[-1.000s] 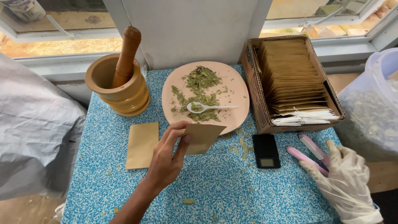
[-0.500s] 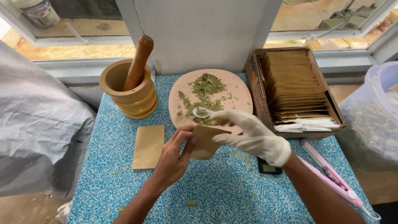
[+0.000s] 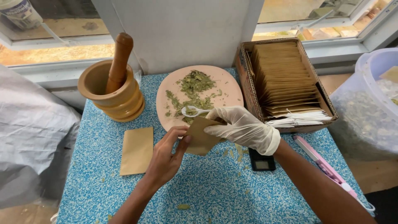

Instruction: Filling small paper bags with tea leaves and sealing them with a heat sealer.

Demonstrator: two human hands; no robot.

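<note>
Both of your hands pinch one small brown paper envelope (image 3: 202,137) over the near edge of the pink plate (image 3: 232,89) of dried green leaves (image 3: 194,89). Your bare left hand (image 3: 166,155) grips its left side; your gloved right hand (image 3: 242,126) holds the top, just beside the white spoon (image 3: 194,111). Left lies another envelope (image 3: 137,150).

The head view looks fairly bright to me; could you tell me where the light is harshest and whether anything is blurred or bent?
In the head view, daylight through the windows is brightest on the ground outside; the blue speckled table is evenly lit with soft shadows. The left hand, gloved right hand and brown envelope look sharp. The window frames tilt toward the edges, suggesting wide-angle distortion.
</note>
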